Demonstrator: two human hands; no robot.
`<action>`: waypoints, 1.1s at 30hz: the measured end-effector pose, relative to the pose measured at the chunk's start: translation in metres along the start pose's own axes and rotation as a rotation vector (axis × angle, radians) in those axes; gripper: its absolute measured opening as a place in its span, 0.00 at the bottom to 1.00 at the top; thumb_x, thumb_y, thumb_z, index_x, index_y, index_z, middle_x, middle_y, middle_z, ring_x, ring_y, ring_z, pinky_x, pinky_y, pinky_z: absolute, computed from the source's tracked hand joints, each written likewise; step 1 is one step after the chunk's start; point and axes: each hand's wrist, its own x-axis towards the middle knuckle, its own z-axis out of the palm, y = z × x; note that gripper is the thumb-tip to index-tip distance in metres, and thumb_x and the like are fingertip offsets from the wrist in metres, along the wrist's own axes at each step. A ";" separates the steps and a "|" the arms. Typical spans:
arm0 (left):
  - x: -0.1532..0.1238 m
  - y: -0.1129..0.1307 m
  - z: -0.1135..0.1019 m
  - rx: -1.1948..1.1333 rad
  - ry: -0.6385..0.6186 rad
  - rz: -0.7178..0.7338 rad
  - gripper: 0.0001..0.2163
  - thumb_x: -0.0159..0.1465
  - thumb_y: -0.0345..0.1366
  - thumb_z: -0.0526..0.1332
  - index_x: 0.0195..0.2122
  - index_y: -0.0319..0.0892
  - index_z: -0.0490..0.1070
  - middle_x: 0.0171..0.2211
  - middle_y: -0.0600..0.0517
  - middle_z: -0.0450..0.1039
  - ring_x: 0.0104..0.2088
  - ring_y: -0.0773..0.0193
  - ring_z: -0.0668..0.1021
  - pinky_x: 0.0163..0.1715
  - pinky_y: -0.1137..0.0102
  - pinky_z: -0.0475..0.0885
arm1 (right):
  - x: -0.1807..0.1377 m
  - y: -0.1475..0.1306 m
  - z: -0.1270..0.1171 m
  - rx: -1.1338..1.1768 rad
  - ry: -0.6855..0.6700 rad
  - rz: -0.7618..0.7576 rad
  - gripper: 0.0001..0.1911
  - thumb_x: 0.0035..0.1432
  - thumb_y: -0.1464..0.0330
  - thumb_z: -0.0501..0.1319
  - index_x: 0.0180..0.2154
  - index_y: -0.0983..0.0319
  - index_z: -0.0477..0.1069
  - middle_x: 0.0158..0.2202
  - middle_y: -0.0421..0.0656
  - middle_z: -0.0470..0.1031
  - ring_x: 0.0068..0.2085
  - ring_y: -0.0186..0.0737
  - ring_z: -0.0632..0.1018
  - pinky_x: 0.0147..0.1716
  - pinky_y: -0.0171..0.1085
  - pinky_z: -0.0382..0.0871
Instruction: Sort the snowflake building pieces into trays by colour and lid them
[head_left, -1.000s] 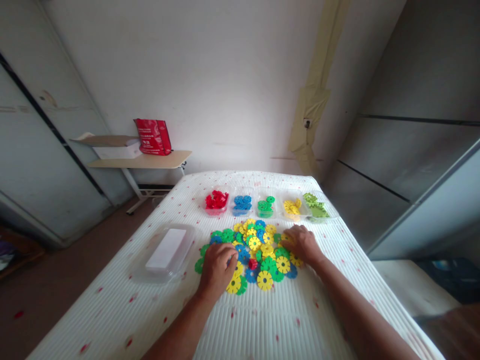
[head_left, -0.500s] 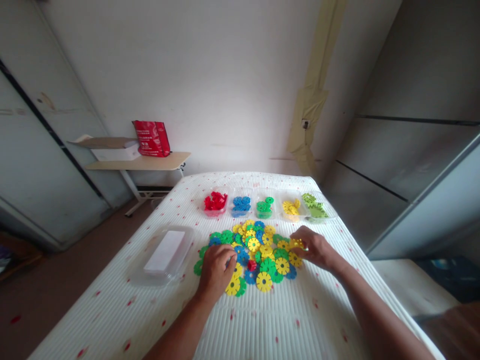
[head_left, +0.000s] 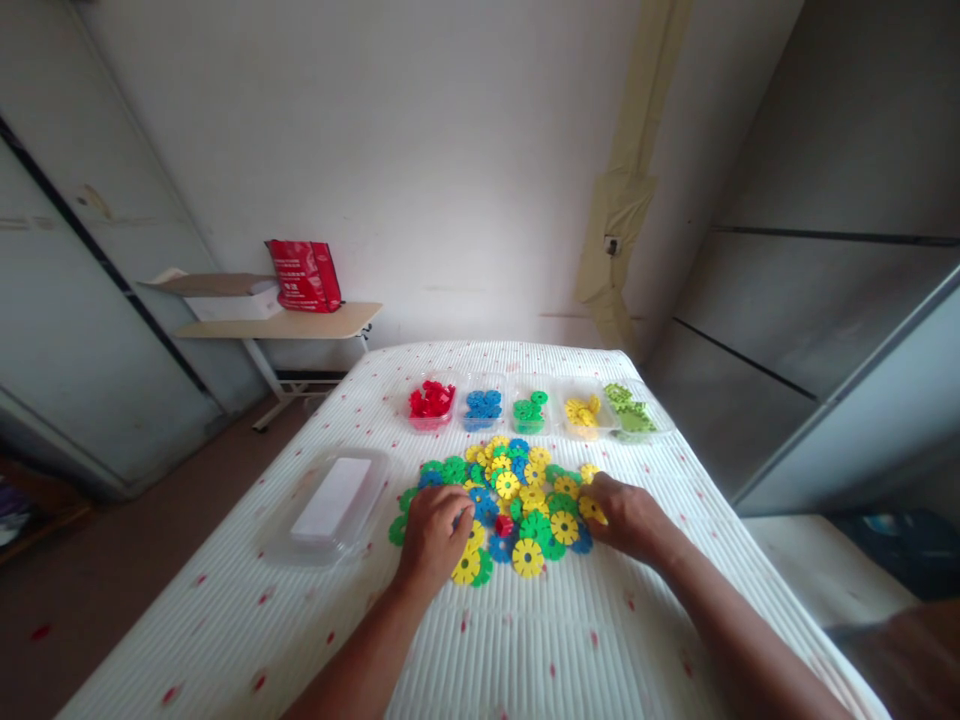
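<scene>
Notched plastic discs in yellow, green and blue lie in a loose pile (head_left: 534,525) on the bed-like surface. My right hand (head_left: 624,512) is at the pile's right edge, thumb and fingers closed on a yellow notched disc (head_left: 592,509). Another yellow disc (head_left: 589,471) lies just beyond those fingers. At the pile's left side, my left hand (head_left: 436,522) rests with its fingers curled; whatever they may hold is hidden. Between the hands a small red cube (head_left: 504,525) sits among the discs.
Behind the pile stands a row of clear tubs: red pieces (head_left: 432,400), blue discs (head_left: 483,408), green discs (head_left: 530,410), yellow discs (head_left: 582,410) and light green pieces (head_left: 631,412). A clear lidded box (head_left: 330,508) with a white label lies left of the pile.
My right hand has shifted slightly nearer to me, from the farther yellow disc at the right edge to the nearer one. My left hand has stayed put.
</scene>
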 end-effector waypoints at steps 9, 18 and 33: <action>-0.001 -0.001 0.002 -0.023 0.002 -0.003 0.08 0.60 0.33 0.55 0.29 0.43 0.73 0.33 0.50 0.75 0.37 0.61 0.75 0.40 0.64 0.68 | 0.000 0.001 -0.003 0.053 -0.046 -0.006 0.11 0.53 0.70 0.55 0.39 0.60 0.71 0.36 0.45 0.72 0.36 0.38 0.75 0.33 0.32 0.67; -0.001 -0.002 0.001 -0.014 0.006 -0.001 0.08 0.61 0.34 0.54 0.29 0.44 0.73 0.32 0.50 0.75 0.37 0.62 0.75 0.40 0.65 0.69 | -0.001 0.042 0.000 0.464 0.101 0.040 0.16 0.53 0.64 0.56 0.43 0.59 0.72 0.35 0.43 0.75 0.31 0.36 0.75 0.31 0.34 0.69; 0.000 0.001 0.000 -0.004 0.006 -0.010 0.08 0.60 0.33 0.55 0.29 0.43 0.73 0.32 0.50 0.75 0.37 0.62 0.75 0.40 0.64 0.69 | 0.034 0.057 0.016 0.233 0.063 0.091 0.18 0.47 0.70 0.59 0.43 0.60 0.73 0.41 0.45 0.75 0.40 0.42 0.76 0.41 0.38 0.69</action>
